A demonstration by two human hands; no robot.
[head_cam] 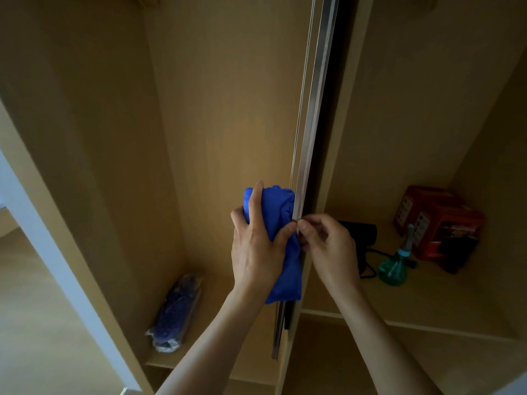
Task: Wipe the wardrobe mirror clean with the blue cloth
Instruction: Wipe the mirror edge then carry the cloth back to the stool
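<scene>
Home bedroom: open wooden wardrobe, stocked shelves.

Dim, warm-toned interior, daylight entering from the lower left across the pale floor, deep shadow in the upper corners and right compartment, faint sheen along the metal door edge, wide-angle bowing at edges, slight softness throughout.

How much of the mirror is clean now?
Done: cannot tell, since only the sliding door's metal edge shows, not the glass. In hand: the left hand grips the blue cloth at that edge, and the right hand pinches the edge. Left: probably wiping the mirror face itself. The green spray bottle stands on the shelf.
</scene>
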